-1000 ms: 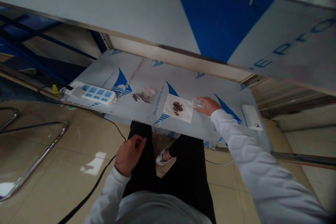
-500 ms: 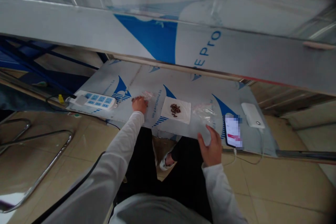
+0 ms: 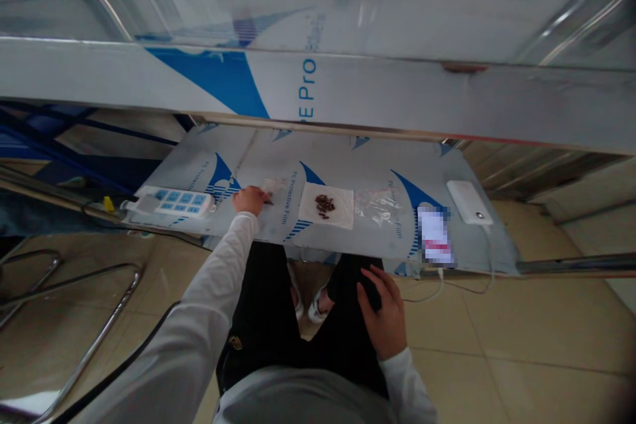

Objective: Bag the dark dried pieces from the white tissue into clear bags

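My left hand (image 3: 248,201) is low over the shelf with its fingers drawn together. A small dark bit shows at its fingertips, too small to name. Just beyond those fingers lies a small clear plastic bag (image 3: 275,185). To the right, a little heap of brown pieces (image 3: 324,204) sits on a white square sheet (image 3: 342,217). Another crumpled clear plastic bag (image 3: 380,205) lies right of the sheet. Below the shelf edge, my right hand (image 3: 385,311) is over my right thigh, fingers stretched and thumb apart, holding nothing.
A white power strip (image 3: 183,202) lies at the shelf's left end. On the right are a phone (image 3: 434,235) and a white power bank (image 3: 470,202), with cables hanging over the front edge. A higher shelf (image 3: 368,93) overhangs the back. A metal-framed chair (image 3: 106,318) stands at lower left.
My right hand has moved down from the shelf's front edge to over my thigh. The left hand remains by the small bag, its fingers slightly shifted. The whole view has turned a little.
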